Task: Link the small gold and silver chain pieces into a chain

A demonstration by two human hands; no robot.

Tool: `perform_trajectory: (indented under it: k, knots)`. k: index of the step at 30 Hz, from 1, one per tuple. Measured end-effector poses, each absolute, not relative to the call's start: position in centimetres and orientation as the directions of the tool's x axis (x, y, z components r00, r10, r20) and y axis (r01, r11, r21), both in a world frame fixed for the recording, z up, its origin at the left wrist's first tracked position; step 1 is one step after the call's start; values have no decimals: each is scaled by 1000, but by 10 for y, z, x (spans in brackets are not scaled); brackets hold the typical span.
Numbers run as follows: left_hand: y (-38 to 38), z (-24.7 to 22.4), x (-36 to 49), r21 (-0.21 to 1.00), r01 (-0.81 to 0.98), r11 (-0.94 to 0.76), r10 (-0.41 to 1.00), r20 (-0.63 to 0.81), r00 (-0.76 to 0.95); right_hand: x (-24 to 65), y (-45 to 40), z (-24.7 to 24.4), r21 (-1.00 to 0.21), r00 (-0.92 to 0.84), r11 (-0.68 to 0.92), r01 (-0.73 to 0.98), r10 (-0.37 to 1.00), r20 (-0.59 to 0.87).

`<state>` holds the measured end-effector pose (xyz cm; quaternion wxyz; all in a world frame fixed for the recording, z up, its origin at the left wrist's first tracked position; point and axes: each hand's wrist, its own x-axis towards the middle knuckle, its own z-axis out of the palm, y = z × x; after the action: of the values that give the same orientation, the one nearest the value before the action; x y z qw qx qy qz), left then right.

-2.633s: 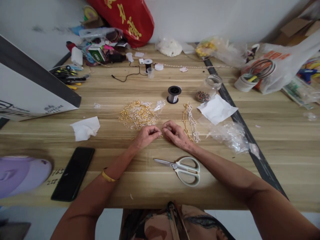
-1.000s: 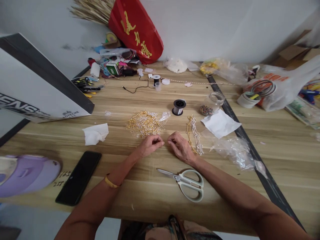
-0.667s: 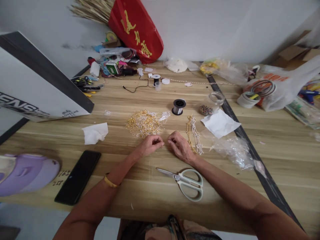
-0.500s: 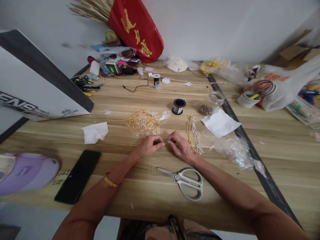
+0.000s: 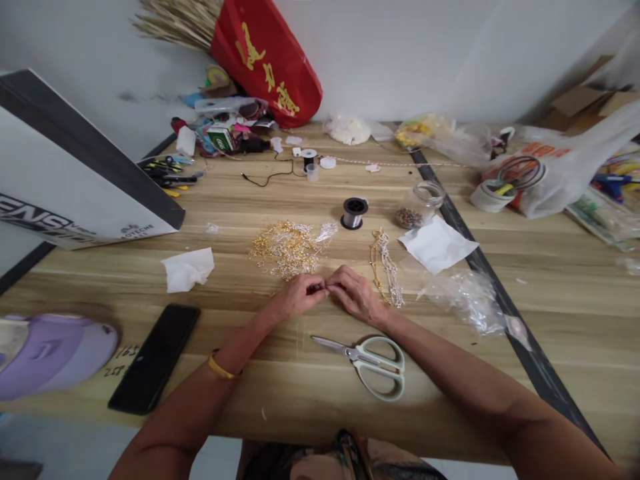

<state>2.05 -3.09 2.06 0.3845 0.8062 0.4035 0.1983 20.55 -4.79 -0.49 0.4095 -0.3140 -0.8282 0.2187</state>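
My left hand (image 5: 301, 295) is pinched closed just below a pile of gold and silver beads (image 5: 287, 248). My right hand (image 5: 354, 292) is pinched too, its fingertips meeting those of the left. Whatever lies between the fingertips is too small to make out. Gold and silver chains (image 5: 387, 270) lie just right of my right hand. Scissors (image 5: 373, 363) with pale green handles rest below my hands, blades pointing left. Above the hands stands a spool of wire (image 5: 355, 213).
A black phone (image 5: 155, 358) and white tissue (image 5: 187, 269) lie at left, near a large box (image 5: 75, 160). At right are a glass jar (image 5: 423, 203), white paper (image 5: 439, 245) and clear plastic bags (image 5: 467, 300). A red bag (image 5: 273, 63) leans at the back.
My two hands have come together, so the fingertips now touch where a small gap was. The whole view has shifted slightly.
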Motion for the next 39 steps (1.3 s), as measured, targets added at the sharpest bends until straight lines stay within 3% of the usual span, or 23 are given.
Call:
perform_trajectory:
  k: [16,19,26,39]
  knots:
    - [-33,13,21,707,556,-437,803,29,595,207,-48,-7,-608,-498,723,329,679,539]
    - [-33,15,21,742,525,-417,803,29,596,206,-50,-3,-602,-459,711,362,699,548]
    - [-28,17,19,919,349,-183,829,-47,558,207,-55,-3,-581,-271,683,443,720,639]
    - [-25,14,15,912,346,-221,831,-10,556,206,-49,-5,-556,-418,681,476,732,538]
